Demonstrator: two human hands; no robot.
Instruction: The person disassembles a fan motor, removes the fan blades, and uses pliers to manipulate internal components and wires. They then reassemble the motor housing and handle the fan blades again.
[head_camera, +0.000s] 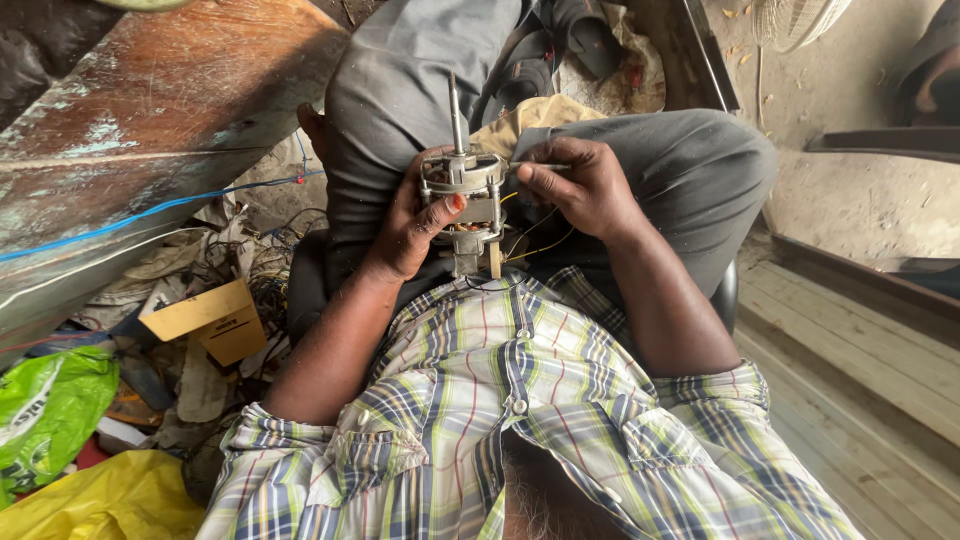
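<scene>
Cluttered floor scraps frame a lap where a motor (466, 205) is gripped by the left hand (412, 222), fingers wrapped around its frame. A thin tool (540, 165) is pinched by the right hand (585, 185). Fine wires (535, 245) could be snapped if the tool slips.

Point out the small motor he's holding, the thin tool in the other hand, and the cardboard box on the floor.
electric motor (468, 205): head view, on its metal frame.
thin tool (535, 166): head view, on its shaft.
cardboard box (212, 318): head view, on its top face.
</scene>
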